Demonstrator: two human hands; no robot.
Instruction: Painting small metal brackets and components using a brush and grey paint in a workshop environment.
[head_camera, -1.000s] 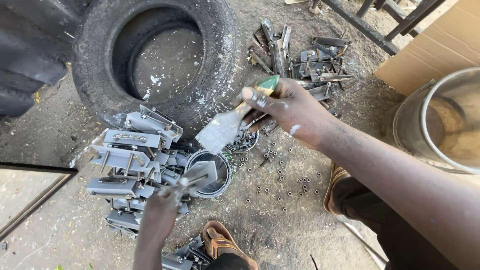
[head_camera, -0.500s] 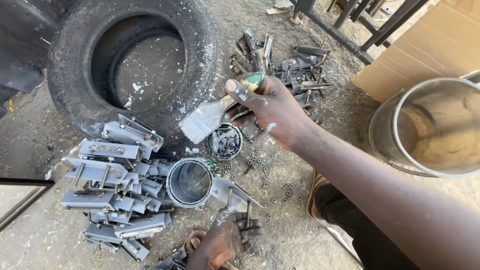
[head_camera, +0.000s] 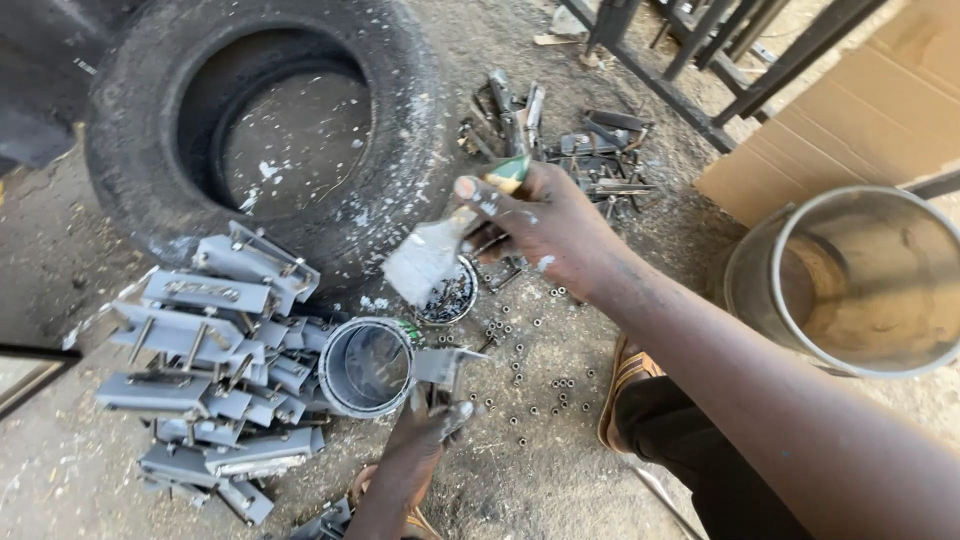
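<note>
Up near the tyre (head_camera: 200, 130), the right hand (head_camera: 545, 225) has its fingers wrapped tight around the green handle of a paintbrush (head_camera: 440, 250), whose grey-loaded bristles hang just above a small tin lid (head_camera: 450, 297) of dark bits. Lower down, the left hand (head_camera: 420, 440) pinches a grey-painted metal bracket (head_camera: 445, 365) between fingertips, just beside the open paint can (head_camera: 367, 367). Painted brackets (head_camera: 215, 370) lie stacked to the left; small nuts (head_camera: 545, 395) are scattered across the dirt near a large metal bucket (head_camera: 850, 280).
</note>
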